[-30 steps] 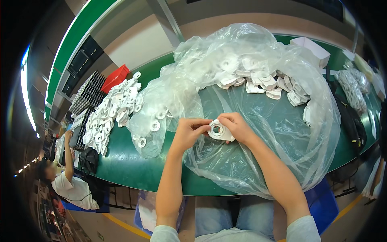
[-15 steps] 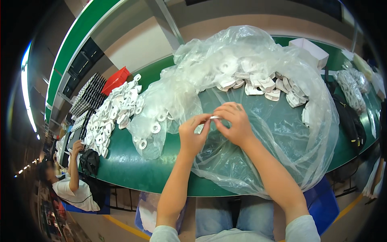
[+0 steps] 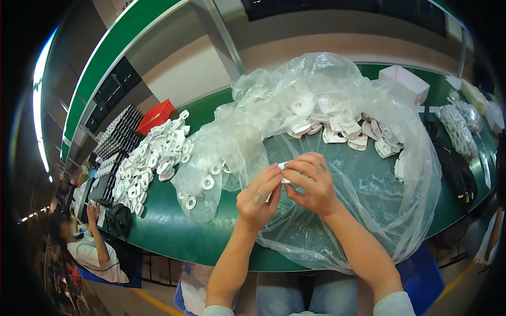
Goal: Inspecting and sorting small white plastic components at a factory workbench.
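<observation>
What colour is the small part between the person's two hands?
The small part is white, seen best in the head view.

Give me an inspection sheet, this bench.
Surface: green tabletop, partly covered by clear plastic.
Job's things: white part in hand, mostly hidden; white pile at left; rear heap, partly seen through plastic.
Clutter: red bin, dark stacked trays, white box, black bag at right.
Grip: left hand and right hand both pinch the white part.
Cables: cannot tell; bagged white bundles at right might be.
Surroundings: another person at left; blue container at lower right.
</observation>
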`<state>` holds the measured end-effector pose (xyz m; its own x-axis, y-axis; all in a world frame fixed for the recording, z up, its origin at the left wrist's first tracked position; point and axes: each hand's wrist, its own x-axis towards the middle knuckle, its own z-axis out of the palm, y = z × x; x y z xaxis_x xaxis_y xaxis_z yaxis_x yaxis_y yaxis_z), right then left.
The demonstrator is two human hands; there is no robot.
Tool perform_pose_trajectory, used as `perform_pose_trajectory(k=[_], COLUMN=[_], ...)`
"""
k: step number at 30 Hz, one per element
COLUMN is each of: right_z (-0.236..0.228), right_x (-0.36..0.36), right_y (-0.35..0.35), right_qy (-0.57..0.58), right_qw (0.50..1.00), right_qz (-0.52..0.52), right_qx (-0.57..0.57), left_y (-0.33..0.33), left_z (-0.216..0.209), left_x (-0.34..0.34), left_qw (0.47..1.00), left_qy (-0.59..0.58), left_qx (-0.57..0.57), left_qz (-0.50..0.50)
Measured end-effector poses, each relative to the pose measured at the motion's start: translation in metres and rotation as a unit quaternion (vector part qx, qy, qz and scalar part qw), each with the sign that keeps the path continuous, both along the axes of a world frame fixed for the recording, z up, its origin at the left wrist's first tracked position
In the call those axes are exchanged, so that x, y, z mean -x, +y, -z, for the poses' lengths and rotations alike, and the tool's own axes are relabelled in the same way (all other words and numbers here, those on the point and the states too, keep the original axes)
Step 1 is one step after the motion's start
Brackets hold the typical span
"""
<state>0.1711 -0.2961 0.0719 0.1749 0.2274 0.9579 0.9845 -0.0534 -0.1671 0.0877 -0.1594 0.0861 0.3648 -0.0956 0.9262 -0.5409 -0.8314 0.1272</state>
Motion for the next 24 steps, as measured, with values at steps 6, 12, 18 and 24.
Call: perform_pose_trajectory(k=[6, 12, 18, 24], right_z=[-0.004, -0.004, 0.027, 0.051], right_x=[0.001, 0.002, 0.000, -0.011], right_y=[-0.003, -0.002, 0.008, 0.021], right_qy=[0.001, 0.010, 0.388, 0.650], right_qw=[1.000, 1.000, 0.901, 0.686], right_qz=[-0.008, -0.019, -0.191, -0.321], right_qx=[-0.006, -0.008, 0.041, -0.057], left_y=[-0.003, -0.003, 0.005, 0.013], left_z=[-0.005, -0.006, 0.009, 0.043], left_x=[0.002, 0.003, -0.002, -0.023], left_qw=[1.000, 1.000, 0.977, 0.785], left_qy=[0.005, -0.001, 0.169, 0.348], left_qx=[-0.007, -0.008, 0.127, 0.485], left_qz=[0.010, 0.005, -0.021, 0.164])
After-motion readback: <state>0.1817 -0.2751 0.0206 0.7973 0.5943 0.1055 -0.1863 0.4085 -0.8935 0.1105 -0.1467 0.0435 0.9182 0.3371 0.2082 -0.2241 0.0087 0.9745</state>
